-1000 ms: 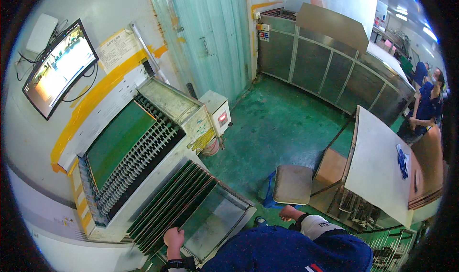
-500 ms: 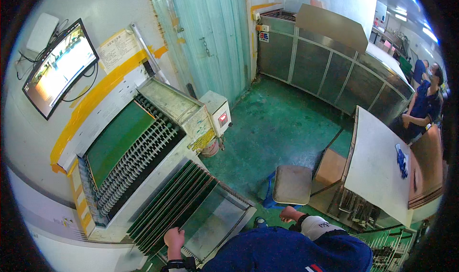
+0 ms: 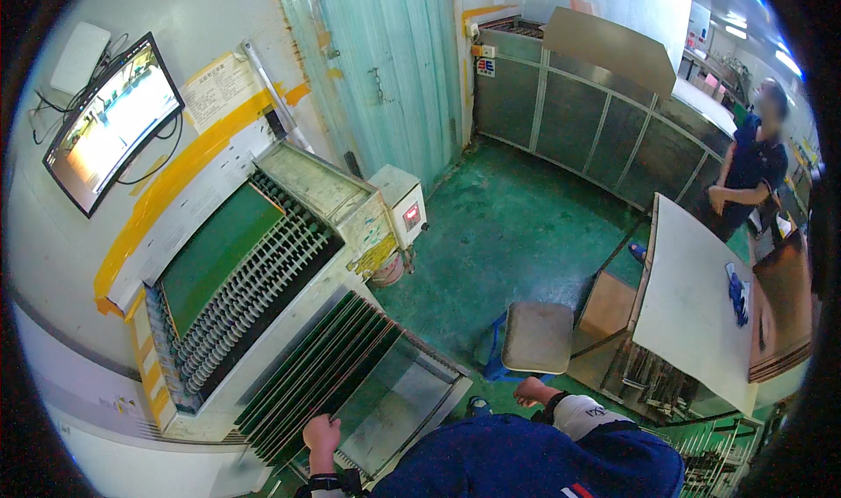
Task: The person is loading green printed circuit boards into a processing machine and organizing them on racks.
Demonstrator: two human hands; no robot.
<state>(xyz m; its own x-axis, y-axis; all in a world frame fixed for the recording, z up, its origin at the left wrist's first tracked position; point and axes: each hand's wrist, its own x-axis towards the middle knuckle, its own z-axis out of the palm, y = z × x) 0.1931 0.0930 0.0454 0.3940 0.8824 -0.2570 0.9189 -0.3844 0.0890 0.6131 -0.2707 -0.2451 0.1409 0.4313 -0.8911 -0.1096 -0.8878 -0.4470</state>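
One lit monitor (image 3: pixel 114 121), wall-mounted at upper left, beside a posted paper sheet (image 3: pixel 221 91). One stool (image 3: pixel 537 340), padded seat, blue legs, on green floor (image 3: pixel 491 226). One crumpled blue item (image 3: pixel 738 295), lying on a pale panel (image 3: pixel 683 288).

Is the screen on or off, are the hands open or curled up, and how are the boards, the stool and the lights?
Screen: on.
Left hand: curled, by the standing boards; I can't tell if it grips one.
Right hand: curled, near the stool.
Standing boards: on edge, in a row.
Green board: lying on rollers.
Stool: upright.
Ceiling light: lit.
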